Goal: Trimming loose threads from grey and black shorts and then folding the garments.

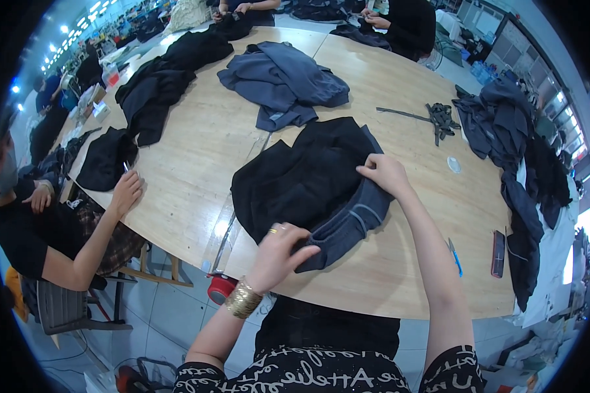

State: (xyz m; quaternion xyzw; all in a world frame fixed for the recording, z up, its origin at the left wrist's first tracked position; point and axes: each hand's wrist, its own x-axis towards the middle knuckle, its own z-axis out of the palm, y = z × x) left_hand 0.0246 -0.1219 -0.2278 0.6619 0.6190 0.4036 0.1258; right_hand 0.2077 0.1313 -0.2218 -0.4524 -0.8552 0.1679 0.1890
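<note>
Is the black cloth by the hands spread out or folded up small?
Spread out, though wrinkled: the black cloth lies wide on the table, a blue-grey band showing by the left hand.

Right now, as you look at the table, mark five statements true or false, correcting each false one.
1. The right hand touches the black-and-grey garment. True.
2. A gold bracelet is on the right wrist. False: it circles the wrist of the left hand.
3. The crumpled grey-blue cloth lies on top of that garment. False: it lies beyond it.
4. The tangle of dark straps lies right of that cloth. True.
5. The blue tool is in the right hand. False: it lies on the table.
</note>
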